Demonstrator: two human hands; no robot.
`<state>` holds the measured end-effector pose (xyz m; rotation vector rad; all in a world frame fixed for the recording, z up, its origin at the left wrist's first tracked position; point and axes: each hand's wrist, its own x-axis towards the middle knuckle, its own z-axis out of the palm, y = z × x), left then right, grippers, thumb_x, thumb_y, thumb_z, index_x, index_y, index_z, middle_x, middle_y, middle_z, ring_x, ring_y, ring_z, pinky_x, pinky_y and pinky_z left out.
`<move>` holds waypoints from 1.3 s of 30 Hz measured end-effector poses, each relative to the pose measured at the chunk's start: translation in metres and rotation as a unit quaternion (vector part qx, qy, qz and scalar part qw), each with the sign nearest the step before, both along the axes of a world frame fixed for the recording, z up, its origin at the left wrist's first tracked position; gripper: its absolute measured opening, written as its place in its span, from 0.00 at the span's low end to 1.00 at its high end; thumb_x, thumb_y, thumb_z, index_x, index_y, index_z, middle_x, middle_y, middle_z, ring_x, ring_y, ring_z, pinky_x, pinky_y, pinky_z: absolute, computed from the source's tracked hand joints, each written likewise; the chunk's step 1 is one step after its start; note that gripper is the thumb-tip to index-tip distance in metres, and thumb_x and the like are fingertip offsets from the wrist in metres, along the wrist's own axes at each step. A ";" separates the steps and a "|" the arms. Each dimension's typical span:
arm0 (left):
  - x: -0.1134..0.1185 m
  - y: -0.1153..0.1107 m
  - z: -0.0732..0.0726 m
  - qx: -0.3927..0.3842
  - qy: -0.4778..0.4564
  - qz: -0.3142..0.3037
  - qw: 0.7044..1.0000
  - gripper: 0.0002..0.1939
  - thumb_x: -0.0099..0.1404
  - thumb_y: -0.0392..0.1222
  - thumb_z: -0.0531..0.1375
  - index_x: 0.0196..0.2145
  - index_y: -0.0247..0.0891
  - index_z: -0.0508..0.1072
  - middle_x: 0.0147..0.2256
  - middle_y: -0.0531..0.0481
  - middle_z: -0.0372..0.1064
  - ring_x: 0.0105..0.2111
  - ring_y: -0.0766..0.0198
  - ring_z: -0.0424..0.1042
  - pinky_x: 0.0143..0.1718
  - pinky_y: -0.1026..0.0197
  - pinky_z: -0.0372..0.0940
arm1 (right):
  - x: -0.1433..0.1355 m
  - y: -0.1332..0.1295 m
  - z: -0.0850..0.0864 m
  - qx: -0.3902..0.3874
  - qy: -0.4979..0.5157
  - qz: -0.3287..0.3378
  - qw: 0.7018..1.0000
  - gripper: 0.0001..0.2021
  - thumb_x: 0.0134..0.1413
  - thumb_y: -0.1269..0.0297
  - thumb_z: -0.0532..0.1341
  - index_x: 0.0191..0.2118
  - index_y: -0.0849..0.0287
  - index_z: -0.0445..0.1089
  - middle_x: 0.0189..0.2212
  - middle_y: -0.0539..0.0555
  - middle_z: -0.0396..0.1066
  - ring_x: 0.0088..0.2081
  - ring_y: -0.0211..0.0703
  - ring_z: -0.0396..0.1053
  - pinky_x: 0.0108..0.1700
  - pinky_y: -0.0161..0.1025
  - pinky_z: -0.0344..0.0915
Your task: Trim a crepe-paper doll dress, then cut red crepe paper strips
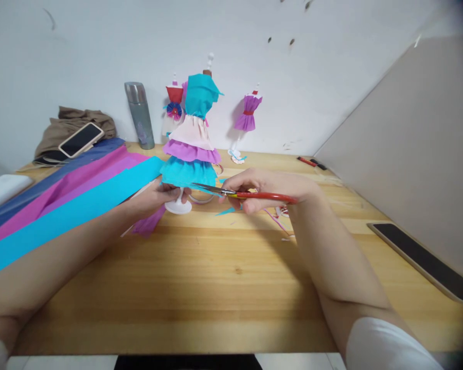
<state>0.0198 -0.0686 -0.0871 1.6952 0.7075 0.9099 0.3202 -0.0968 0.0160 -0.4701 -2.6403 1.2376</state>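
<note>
A small white dress form on a round stand (178,207) wears a layered crepe paper dress (193,131) in blue, pale pink and purple. My left hand (158,196) is closed at the bottom blue ruffle, beside the stand's stem; its fingers are partly hidden. My right hand (258,187) grips red-handled scissors (262,196), their blades pointing left along the hem's lower right edge. A thin blue strip hangs at the blades. Blue scraps (226,211) lie below them on the table.
Blue, pink and navy paper sheets (73,210) stretch under my left arm. Behind stand a flask (139,115), a purple-dressed form (248,113) and a red-topped form (174,95). Phones (82,140) lie left and right, by brown cloth (67,128) and a side panel (416,133).
</note>
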 end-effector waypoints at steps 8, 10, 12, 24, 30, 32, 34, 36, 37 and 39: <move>0.003 0.002 0.000 0.035 -0.026 -0.019 0.999 0.22 0.64 0.59 0.69 0.31 0.36 0.75 0.30 0.47 0.74 0.32 0.60 0.73 0.36 0.58 0.66 | -0.002 0.003 -0.002 0.009 0.006 0.011 1.000 0.31 0.64 0.34 0.62 0.46 0.64 0.72 0.30 0.47 0.61 0.30 0.33 0.55 0.31 0.32 0.53; 0.003 0.003 -0.002 0.039 -0.029 -0.016 0.999 0.21 0.64 0.59 0.69 0.31 0.36 0.76 0.30 0.47 0.75 0.32 0.60 0.73 0.36 0.58 0.66 | -0.003 0.003 -0.002 0.015 -0.002 0.012 1.000 0.31 0.65 0.33 0.60 0.45 0.63 0.72 0.30 0.47 0.62 0.30 0.33 0.55 0.32 0.32 0.53; 0.002 0.003 -0.002 0.041 -0.029 -0.009 0.999 0.21 0.64 0.59 0.69 0.31 0.36 0.76 0.30 0.47 0.75 0.31 0.60 0.73 0.36 0.58 0.66 | -0.003 0.004 -0.002 0.024 -0.011 0.007 1.000 0.33 0.65 0.31 0.59 0.45 0.63 0.72 0.31 0.48 0.62 0.30 0.33 0.55 0.32 0.32 0.53; 0.002 0.001 0.000 0.062 -0.007 -0.004 0.998 0.18 0.66 0.56 0.68 0.31 0.36 0.77 0.33 0.47 0.77 0.34 0.60 0.74 0.38 0.59 0.66 | -0.006 0.003 -0.002 0.024 -0.019 0.005 1.000 0.39 0.61 0.29 0.60 0.48 0.70 0.74 0.34 0.52 0.63 0.32 0.35 0.55 0.32 0.35 0.54; 0.002 0.001 -0.003 0.056 0.000 0.010 0.998 0.19 0.66 0.57 0.68 0.34 0.36 0.78 0.34 0.46 0.77 0.33 0.60 0.73 0.38 0.58 0.66 | -0.004 0.004 -0.003 0.034 -0.025 0.003 0.999 0.37 0.63 0.29 0.59 0.51 0.66 0.74 0.32 0.49 0.62 0.32 0.34 0.55 0.33 0.33 0.54; 0.003 0.001 -0.002 0.053 0.003 0.010 0.999 0.19 0.64 0.57 0.69 0.34 0.35 0.78 0.33 0.46 0.77 0.33 0.60 0.73 0.37 0.58 0.66 | -0.003 0.004 -0.003 0.041 -0.028 0.003 0.999 0.37 0.64 0.29 0.57 0.51 0.64 0.73 0.31 0.48 0.62 0.31 0.34 0.54 0.33 0.33 0.54; 0.004 0.000 -0.001 0.046 0.007 0.010 0.999 0.20 0.64 0.58 0.69 0.33 0.35 0.77 0.32 0.46 0.77 0.32 0.60 0.73 0.36 0.58 0.67 | -0.004 0.002 -0.002 0.043 -0.029 0.003 0.999 0.36 0.64 0.29 0.57 0.50 0.64 0.73 0.31 0.48 0.63 0.31 0.34 0.54 0.33 0.33 0.54; 0.004 -0.001 0.000 0.046 0.010 0.012 0.999 0.21 0.63 0.58 0.69 0.32 0.35 0.77 0.32 0.46 0.77 0.33 0.59 0.74 0.36 0.57 0.67 | -0.005 0.001 -0.001 0.039 -0.027 0.005 0.999 0.36 0.63 0.29 0.58 0.48 0.64 0.73 0.32 0.49 0.64 0.31 0.34 0.55 0.33 0.33 0.54; 0.004 -0.001 0.001 0.048 0.011 0.014 0.999 0.21 0.63 0.58 0.69 0.32 0.36 0.77 0.32 0.46 0.77 0.33 0.58 0.74 0.37 0.57 0.68 | -0.006 0.001 0.000 0.036 -0.026 0.006 0.999 0.35 0.63 0.29 0.58 0.47 0.64 0.73 0.32 0.49 0.65 0.32 0.34 0.55 0.33 0.33 0.54; 0.004 -0.002 0.001 0.047 0.011 0.017 0.999 0.19 0.64 0.57 0.69 0.32 0.36 0.77 0.33 0.46 0.77 0.34 0.58 0.74 0.39 0.57 0.68 | -0.006 0.001 0.000 0.033 -0.025 0.008 0.999 0.36 0.63 0.29 0.58 0.46 0.64 0.73 0.34 0.50 0.66 0.32 0.35 0.56 0.34 0.34 0.54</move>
